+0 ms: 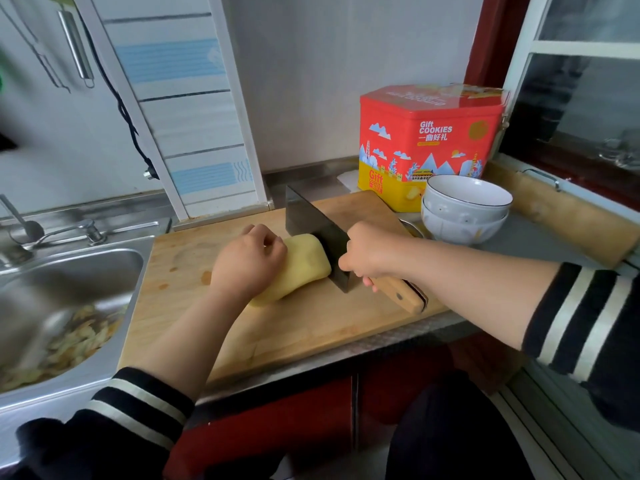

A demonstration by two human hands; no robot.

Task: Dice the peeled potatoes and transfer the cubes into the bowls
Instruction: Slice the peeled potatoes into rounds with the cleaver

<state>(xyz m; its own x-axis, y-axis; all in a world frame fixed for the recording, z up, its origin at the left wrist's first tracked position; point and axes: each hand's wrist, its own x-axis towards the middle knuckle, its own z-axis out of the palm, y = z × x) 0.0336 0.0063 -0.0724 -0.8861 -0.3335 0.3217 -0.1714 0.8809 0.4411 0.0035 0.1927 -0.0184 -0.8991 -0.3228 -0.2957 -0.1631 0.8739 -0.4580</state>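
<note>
From the head camera, a peeled potato (301,263) lies on its side on the wooden cutting board (277,327), which sits on the bench beside the steel sink (69,289). The potato is pale yellow, smooth and matte, long and rounded, still in one whole piece; its near end pokes out below the left wrist. The left hand (247,261) rests over the potato's left part with fingers curled down on it, pinning it to the board. The right hand (369,252) is wrapped round the wooden handle of a dark cleaver (317,230), whose blade stands upright against the potato's right end. Two white bowls (465,209), stacked, stand just beyond the board's right corner, before a red cookie tin (429,133). Peelings (74,341) lie in the sink.
</note>
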